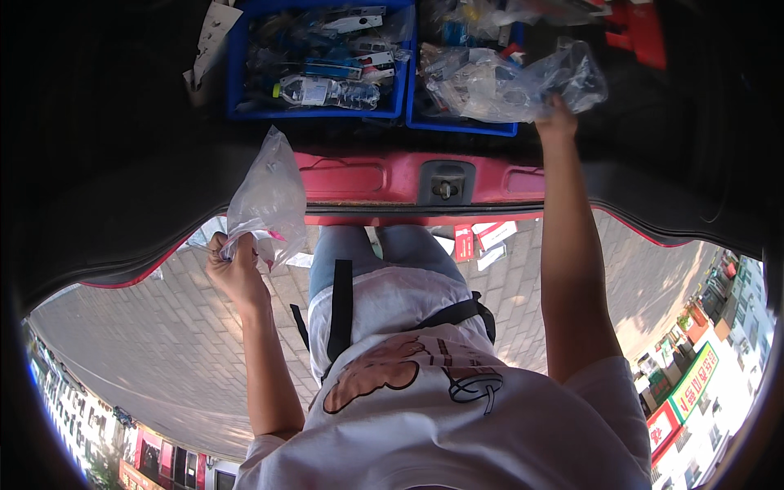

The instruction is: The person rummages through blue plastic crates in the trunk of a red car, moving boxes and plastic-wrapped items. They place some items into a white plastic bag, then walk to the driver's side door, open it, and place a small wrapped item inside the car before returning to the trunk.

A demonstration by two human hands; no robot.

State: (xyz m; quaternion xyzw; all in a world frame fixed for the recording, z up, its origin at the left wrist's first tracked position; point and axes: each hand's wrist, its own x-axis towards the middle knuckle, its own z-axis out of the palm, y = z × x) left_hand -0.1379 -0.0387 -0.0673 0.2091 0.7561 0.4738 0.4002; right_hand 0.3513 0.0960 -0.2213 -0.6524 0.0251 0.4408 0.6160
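Observation:
My left hand [238,265] is closed around a clear plastic bag [265,184], whose body stands up above the fist in front of the car's rear sill. Some pink and white print or content shows low in that bag. Farther off to the right, my right hand [557,118] grips a crumpled clear plastic bag [498,82]. That bag spreads over the right blue crate [465,127], partly hiding what lies in it. Beside it stands the left blue crate [318,112], holding a clear bottle [327,92] with a yellow-green cap among several small packaged items.
Both crates sit inside a dark car trunk, behind a red sill with a metal latch [446,189]. A red item [641,33] lies at the far right, a white torn sheet [215,37] at the far left. Red and white boxes [482,239] rest on the paving outside.

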